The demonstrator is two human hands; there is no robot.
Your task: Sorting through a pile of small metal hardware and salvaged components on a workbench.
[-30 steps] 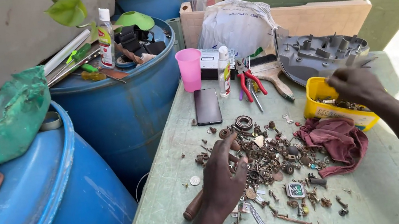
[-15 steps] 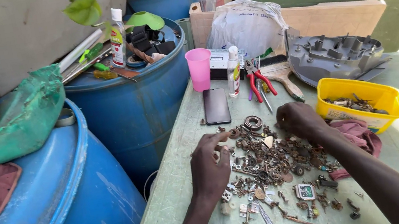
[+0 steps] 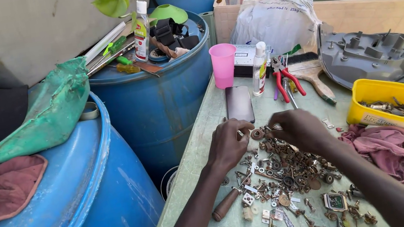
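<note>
A heap of rusty nuts, washers and screws (image 3: 291, 170) lies on the green table (image 3: 196, 161). My left hand (image 3: 229, 144) rests at the heap's far left edge, fingers curled around a small metal piece that I cannot make out clearly. My right hand (image 3: 298, 130) hovers over the far side of the heap, fingers bent down onto the parts near a rusty washer (image 3: 257, 134). Both hands are close together, just in front of a dark phone (image 3: 239, 104).
A yellow tub (image 3: 401, 110) of parts and a maroon rag (image 3: 385, 145) sit at right. Behind are a pink cup (image 3: 223, 65), white bottle (image 3: 259, 68), red pliers (image 3: 286, 80), brush (image 3: 314, 78) and grey casting (image 3: 372, 55). Blue drums (image 3: 156, 99) stand at left. A wooden-handled tool (image 3: 225, 205) lies near.
My right hand came back from the yellow tub to the heap and now meets my left hand at its far edge. My left hand moved forward toward the phone.
</note>
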